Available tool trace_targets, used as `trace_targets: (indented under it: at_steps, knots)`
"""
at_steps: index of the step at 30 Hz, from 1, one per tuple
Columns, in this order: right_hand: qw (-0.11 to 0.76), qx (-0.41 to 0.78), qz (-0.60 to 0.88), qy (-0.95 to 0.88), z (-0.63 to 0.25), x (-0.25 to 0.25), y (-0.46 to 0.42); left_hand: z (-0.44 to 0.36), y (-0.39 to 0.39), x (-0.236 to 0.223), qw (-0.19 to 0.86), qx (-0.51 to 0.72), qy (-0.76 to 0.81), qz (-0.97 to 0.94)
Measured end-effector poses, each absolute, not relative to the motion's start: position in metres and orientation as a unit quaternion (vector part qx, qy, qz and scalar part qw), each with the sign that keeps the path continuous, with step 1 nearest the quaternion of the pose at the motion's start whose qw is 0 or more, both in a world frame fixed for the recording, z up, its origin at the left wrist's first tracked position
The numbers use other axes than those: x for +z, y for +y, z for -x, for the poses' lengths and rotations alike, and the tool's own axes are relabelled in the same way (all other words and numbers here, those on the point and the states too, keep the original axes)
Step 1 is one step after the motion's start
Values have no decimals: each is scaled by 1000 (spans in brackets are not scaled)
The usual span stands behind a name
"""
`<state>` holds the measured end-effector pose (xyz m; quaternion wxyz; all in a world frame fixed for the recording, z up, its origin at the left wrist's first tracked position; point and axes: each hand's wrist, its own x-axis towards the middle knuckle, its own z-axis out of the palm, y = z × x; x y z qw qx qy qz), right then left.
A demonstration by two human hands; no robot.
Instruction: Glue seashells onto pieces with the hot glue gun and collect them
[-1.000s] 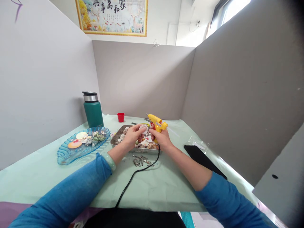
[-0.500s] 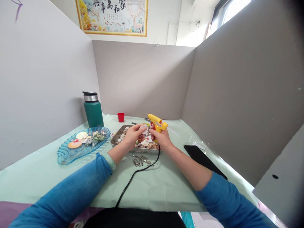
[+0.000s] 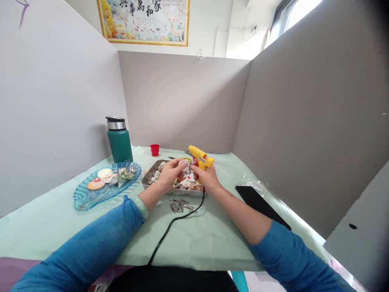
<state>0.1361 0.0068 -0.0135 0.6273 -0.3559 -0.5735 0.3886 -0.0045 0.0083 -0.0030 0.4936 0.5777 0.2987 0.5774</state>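
Observation:
My right hand (image 3: 207, 177) is wrapped around the handle of a yellow hot glue gun (image 3: 199, 155), whose nozzle points up and to the left. From the gun a black cord (image 3: 174, 220) runs down across the table to its front edge. Between the thumb and fingers of my left hand (image 3: 170, 173) is a small white piece (image 3: 184, 164), perhaps a shell; fingers hide part of it. Both hands are above a metal tray (image 3: 148, 178) of shells and small stones (image 3: 186, 185). Several small metal clips (image 3: 179, 205) lie in front of the tray.
On the left, a blue glass dish (image 3: 83, 198) holds round discs and small wrapped items. Behind it stands a green bottle (image 3: 119, 142). A red cup (image 3: 154, 150) is at the back. To the right lie a flat black object (image 3: 261, 206) and clear plastic packaging (image 3: 257, 184). Grey partitions (image 3: 182, 97) surround the table.
Hardly anything differs. The glue gun has tilted or shifted very slightly to the left in my right hand; my left hand stays in place with the white piece.

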Motion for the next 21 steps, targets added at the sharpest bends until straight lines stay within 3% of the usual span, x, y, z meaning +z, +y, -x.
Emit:
trace_targets:
  at_steps: [21]
  knots:
    - [609, 411, 373, -566, -134, -8, 2, 5, 11, -5, 490, 584, 336, -553]
